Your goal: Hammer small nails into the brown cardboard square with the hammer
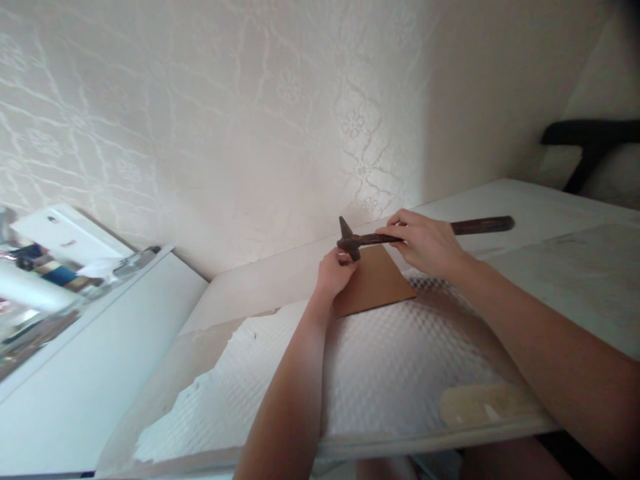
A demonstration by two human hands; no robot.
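Note:
A hammer (483,225) with a dark handle and a dark metal head lies level across my view. My right hand (425,243) is wrapped round the middle of its handle, the head pointing left. Below the head, my left hand (336,273) rests at the left edge of a brown board (377,283), its fingers curled in a pinch. Whatever those fingers hold, such as something small, is hidden or too tiny to make out. The hammer's striking face is right at the left fingertips; I cannot tell whether it touches anything. The board lies flat on a white quilted sheet (400,360).
A patterned wall (250,133) rises behind the white table (500,200). To the left, a white cabinet (115,353) carries a white box (70,230) and assorted clutter. A black chair armrest (585,133) juts in at the right.

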